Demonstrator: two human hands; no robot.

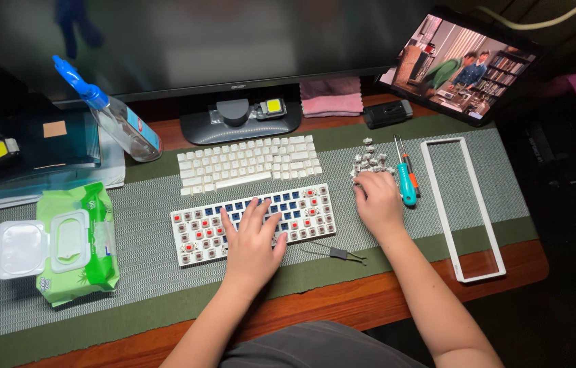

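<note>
Beside my white keyboard (252, 223), its switches red and blue: teal screwdriver (406, 185), white frame (463, 208), green wipes (73, 242), blue-capped bottle (114, 116), pink cloth (331, 97).

Home desk: monitor (199, 41), tablet (461, 65) w/ film, wipes pack (76, 245).

Dim room, lit from above onto desk centre. Corners fell to black. Glow off tablet screen (463, 67) at upper right. Sharp focus mid-frame; slight wide-angle bending at edges.
</note>
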